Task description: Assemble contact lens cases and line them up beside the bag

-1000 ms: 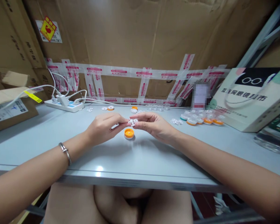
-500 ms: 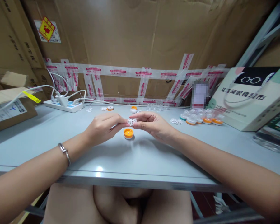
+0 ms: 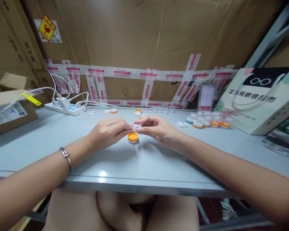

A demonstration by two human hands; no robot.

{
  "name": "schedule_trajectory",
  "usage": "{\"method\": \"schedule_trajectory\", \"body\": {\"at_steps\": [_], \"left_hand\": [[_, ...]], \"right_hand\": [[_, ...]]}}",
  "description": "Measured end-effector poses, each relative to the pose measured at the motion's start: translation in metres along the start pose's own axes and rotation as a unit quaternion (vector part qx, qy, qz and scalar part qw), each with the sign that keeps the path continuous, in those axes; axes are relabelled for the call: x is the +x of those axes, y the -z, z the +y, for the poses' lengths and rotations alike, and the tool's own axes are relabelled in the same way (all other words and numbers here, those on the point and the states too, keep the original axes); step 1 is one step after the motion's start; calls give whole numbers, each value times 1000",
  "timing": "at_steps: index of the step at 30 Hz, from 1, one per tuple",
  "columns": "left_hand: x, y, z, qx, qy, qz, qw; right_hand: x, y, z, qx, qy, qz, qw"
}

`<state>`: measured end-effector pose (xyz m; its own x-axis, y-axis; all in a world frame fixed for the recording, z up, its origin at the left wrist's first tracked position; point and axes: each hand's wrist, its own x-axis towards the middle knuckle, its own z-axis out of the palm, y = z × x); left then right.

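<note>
A small white openwork plastic piece [image 3: 136, 127] is pinched between my two hands above the table. My left hand [image 3: 110, 129] holds its left side at the fingertips. From the other side, my right hand [image 3: 156, 126] grips it between thumb and fingers, which cover part of it. Just below lies a round orange cap-like part [image 3: 132, 138] with a white base, its hollow side up. Past my hands, another orange-and-white round part [image 3: 138, 112] sits near small white pieces, partly hidden by my right fingers.
Clear-topped round pieces [image 3: 210, 120] cluster at the right, beside loose white parts [image 3: 182, 124] and a paper bag [image 3: 257, 99]. A power strip [image 3: 66, 109] with white cables lies at the back left, near a cardboard box [image 3: 14, 109]. Clear cups [image 3: 162, 110] line the back.
My hands and the white piece have shifted very slightly downward in view, and a bit more of an orange part shows behind my right fingers. The hold stays the same.
</note>
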<state>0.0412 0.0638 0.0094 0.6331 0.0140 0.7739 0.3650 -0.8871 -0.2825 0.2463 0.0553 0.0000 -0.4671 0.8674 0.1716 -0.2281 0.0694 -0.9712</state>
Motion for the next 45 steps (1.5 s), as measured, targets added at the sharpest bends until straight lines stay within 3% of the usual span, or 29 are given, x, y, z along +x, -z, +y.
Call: {"method": "schedule_trajectory", "body": {"at_steps": [22,36,45], "left_hand": [[0,-2,-1,-5,37,11,999],[1,-2,1,9,28,22,999],[0,-3,0,22,15,30,999]], "right_hand": [[-1,-4,-1,-8,4,32,999],[-1,-10,-3,32,-4,79,996],[-2,-7,-1,26,11,70,997]]}}
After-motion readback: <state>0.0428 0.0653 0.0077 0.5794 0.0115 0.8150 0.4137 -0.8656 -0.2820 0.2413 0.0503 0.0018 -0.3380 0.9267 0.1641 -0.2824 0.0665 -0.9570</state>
